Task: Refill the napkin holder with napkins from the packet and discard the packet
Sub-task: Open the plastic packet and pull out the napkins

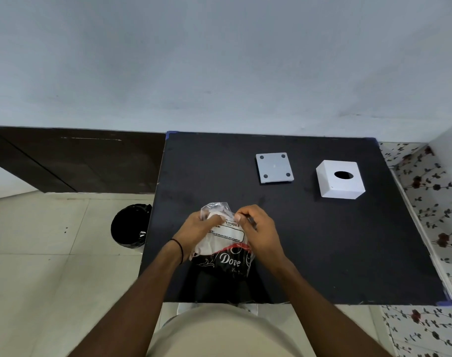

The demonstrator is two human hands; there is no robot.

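A clear plastic napkin packet [226, 249] with a black and red "Dove" print stands near the front edge of the black table [335, 240], white napkins inside it. My left hand [198, 228] grips the packet's upper left, where loose plastic sticks up. My right hand [258, 231] pinches its top right edge. The white square napkin holder [340, 180], with a round hole in its top, sits at the back right. Its grey base plate [274, 167] with rubber feet lies apart from it, to its left.
A black-lined waste bin [129, 228] stands on the tiled floor just left of the table. A dark wooden panel runs along the wall at the left. Flower-patterned fabric borders the table's right side.
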